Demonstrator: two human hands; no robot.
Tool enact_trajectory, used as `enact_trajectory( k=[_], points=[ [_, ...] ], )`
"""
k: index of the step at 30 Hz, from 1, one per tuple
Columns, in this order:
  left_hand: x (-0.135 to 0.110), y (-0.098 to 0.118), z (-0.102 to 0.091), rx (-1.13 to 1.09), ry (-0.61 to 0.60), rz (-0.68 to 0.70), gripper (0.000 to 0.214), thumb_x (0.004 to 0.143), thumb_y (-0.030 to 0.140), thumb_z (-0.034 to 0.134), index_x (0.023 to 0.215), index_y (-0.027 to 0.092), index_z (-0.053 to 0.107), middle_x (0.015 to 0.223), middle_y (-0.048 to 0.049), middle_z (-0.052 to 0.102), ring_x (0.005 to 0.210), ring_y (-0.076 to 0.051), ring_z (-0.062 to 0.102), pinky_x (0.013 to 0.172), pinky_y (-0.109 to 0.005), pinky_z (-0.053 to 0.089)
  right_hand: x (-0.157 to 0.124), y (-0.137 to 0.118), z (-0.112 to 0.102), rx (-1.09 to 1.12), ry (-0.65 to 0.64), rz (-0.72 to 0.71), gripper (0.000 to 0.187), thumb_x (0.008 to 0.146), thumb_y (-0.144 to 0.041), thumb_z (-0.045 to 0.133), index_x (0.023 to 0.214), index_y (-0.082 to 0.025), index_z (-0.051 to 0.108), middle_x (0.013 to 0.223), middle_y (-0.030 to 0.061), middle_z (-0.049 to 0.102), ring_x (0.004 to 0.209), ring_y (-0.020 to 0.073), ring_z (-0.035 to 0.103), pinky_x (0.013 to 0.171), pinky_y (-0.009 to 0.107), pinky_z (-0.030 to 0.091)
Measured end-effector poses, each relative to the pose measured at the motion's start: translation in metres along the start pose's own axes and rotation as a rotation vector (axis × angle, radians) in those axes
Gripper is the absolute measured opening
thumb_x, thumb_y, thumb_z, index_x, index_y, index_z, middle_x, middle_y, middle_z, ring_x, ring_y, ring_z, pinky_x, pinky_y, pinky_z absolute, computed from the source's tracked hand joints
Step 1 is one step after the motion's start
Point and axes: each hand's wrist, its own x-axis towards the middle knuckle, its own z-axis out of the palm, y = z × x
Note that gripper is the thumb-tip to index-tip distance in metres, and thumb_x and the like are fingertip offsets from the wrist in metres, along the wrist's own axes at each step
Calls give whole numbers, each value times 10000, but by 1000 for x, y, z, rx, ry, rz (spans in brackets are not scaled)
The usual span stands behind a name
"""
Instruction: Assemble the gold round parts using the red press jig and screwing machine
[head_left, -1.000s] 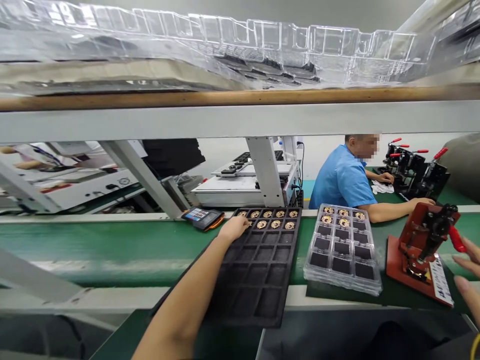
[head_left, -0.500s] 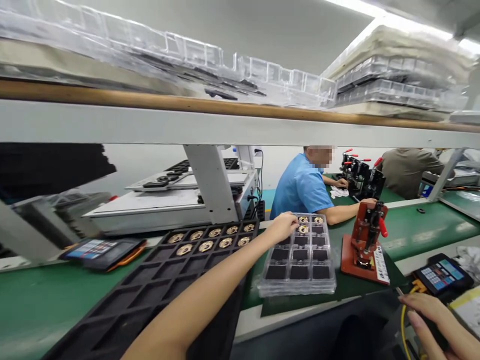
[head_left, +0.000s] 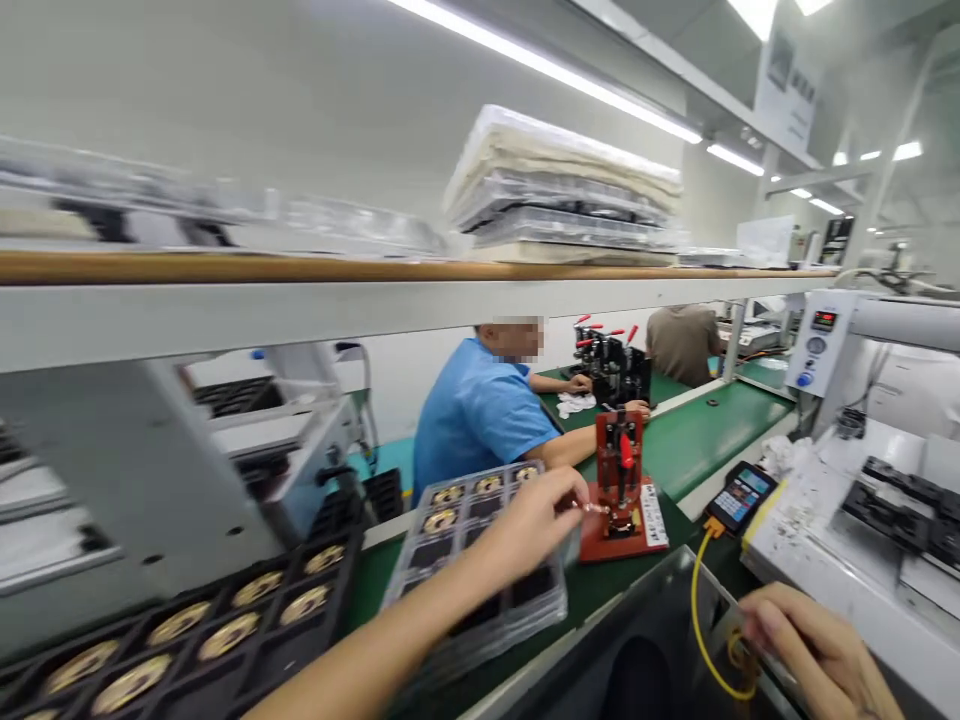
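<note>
Left hand (head_left: 538, 515) pinches small shiny piece (head_left: 594, 508) near left edge of red metal clamp (head_left: 619, 488); slackness may drop it; right hand (head_left: 816, 640) grip unclear

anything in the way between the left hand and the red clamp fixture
Nothing visible stands between the left hand and the red clamp fixture. The small shiny part it pinches overlaps the fixture in view; contact can't be told. The co-worker's forearm lies behind, not between.

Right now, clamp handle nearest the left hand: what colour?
Clamp handle: red, best in head view.
</note>
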Motion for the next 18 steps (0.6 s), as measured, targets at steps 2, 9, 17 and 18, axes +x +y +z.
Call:
enact_trajectory(
  k=[2,9,17,18],
  points=[
    [1,48,19,-150,53,410,175,973,73,573,968,231,648,1009,-39,725,962,-187,709,860,-283,568,7,-17,4,111,-12,52,284,951,-438,731,1189,-287,764,954,59,785,811,246,759,724,325,654],
    [26,150,66,-197,224,1007,156,1078,126,495,1135,203,618,1049,-104,751,954,-202,737,874,-288,606,13,-49,-26,252,-5,71,472,809,-297,865,1244,-228,695,976,21,678,770,165,652,665,288,560],
    [54,222,119,-422,4,1093,304,1031,86,537,1284,245,597,1180,-100,721,1076,-214,728,937,-302,617,-31,-32,-93,50,252,107,310,803,-298,820,1093,-235,731,874,-4,654,683,151,597,602,270,516],
    [59,230,124,-441,-56,1073,415,1012,108,589,1397,258,547,1301,-117,690,1187,-236,700,1006,-332,604,-40,-26,-104,1,313,107,311,796,-296,814,1089,-235,730,882,3,665,680,154,599,596,271,518]
  ],
)
